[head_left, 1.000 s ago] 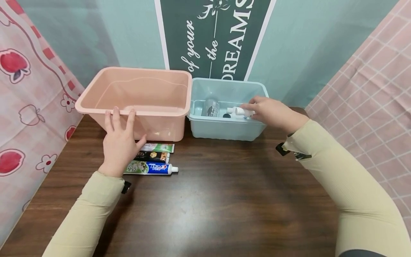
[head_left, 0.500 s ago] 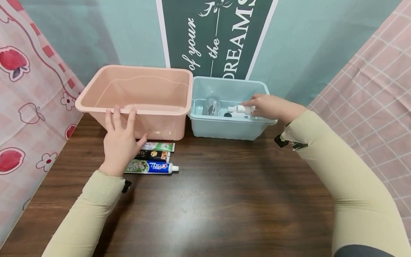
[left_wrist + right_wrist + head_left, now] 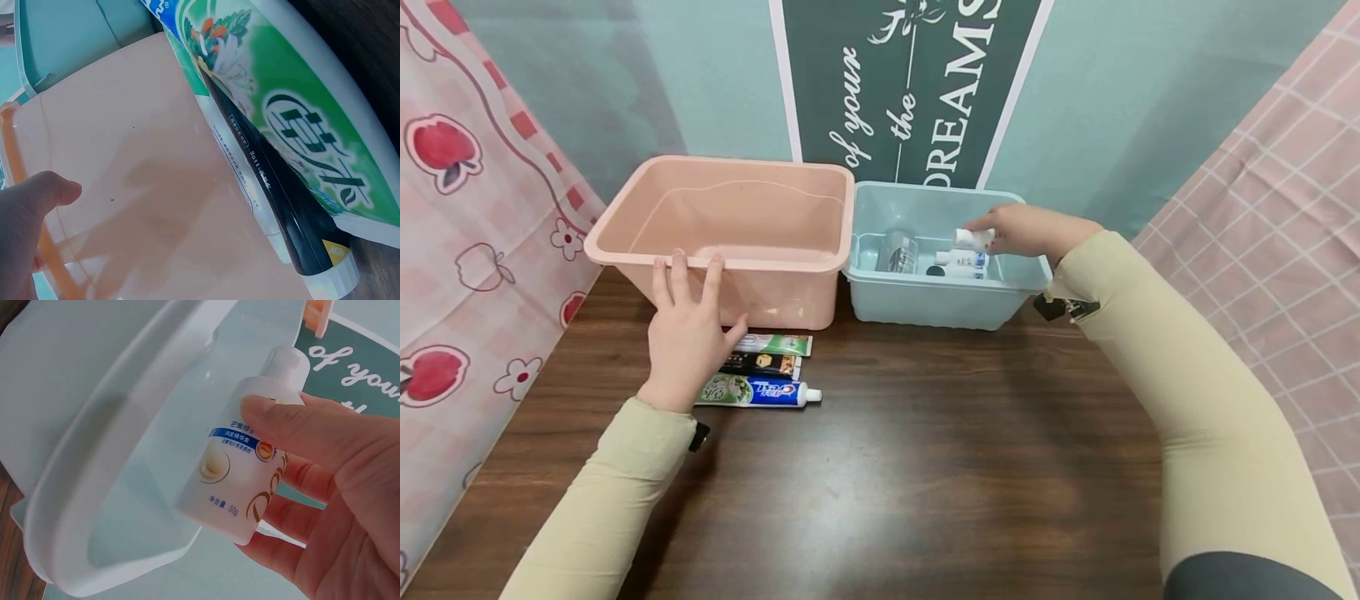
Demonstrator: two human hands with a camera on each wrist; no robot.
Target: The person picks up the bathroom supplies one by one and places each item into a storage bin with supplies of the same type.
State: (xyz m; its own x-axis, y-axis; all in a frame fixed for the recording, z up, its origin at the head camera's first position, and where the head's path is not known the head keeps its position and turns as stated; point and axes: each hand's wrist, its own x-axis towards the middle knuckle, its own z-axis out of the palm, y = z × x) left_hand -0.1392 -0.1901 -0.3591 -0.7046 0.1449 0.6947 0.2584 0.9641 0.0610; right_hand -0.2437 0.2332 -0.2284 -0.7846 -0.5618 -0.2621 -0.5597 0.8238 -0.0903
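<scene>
My right hand [image 3: 1033, 232] pinches a small white bottle [image 3: 231, 469] with a blue-banded label, between thumb and fingers. It is held tilted over the light blue bin [image 3: 917, 304], just above the contents. In that bin lie a clear bottle [image 3: 898, 252] with dark print, a white bottle [image 3: 966, 259] and another white one with a dark cap [image 3: 935, 271]. My left hand [image 3: 683, 346] touches the front rim of the pink bin [image 3: 786, 296] with straight, spread fingers. Part of the toothpaste tubes lies hidden behind that hand.
In front of the pink bin lie a blue-and-green toothpaste tube [image 3: 767, 392], a black tube [image 3: 763, 364] and a green-and-white tube [image 3: 786, 344]. Both bins stand side by side on the brown table [image 3: 910, 467]. A printed curtain [image 3: 1105, 125] hangs close behind them.
My right hand has raised the white bottle from among the others, and the bottles beneath it now show more. The left hand stays at the pink rim.
</scene>
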